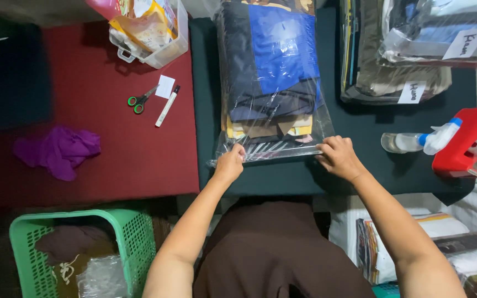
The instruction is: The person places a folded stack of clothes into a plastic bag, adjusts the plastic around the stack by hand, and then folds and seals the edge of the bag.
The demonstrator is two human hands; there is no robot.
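Note:
A clear plastic bag (pixel 271 72) full of folded clothes, blue and dark on top, lies on a dark green cloth (pixel 282 176). My left hand (pixel 230 163) pinches the bag's near open edge at its left corner. My right hand (pixel 338 156) presses the same edge at the right corner. The flap (pixel 277 150) between the two hands lies flat and wrinkled.
Green-handled scissors (pixel 141 100), a white marker (pixel 167 106), a paper slip (pixel 165 86) and a purple cloth (pixel 59 150) lie on the red surface. A clear bin (pixel 155 33) stands behind. Bagged, labelled clothes (pixel 409 49), a spray bottle (pixel 415 142) and a red tape dispenser (pixel 467 140) are right. A green basket (pixel 84 248) sits lower left.

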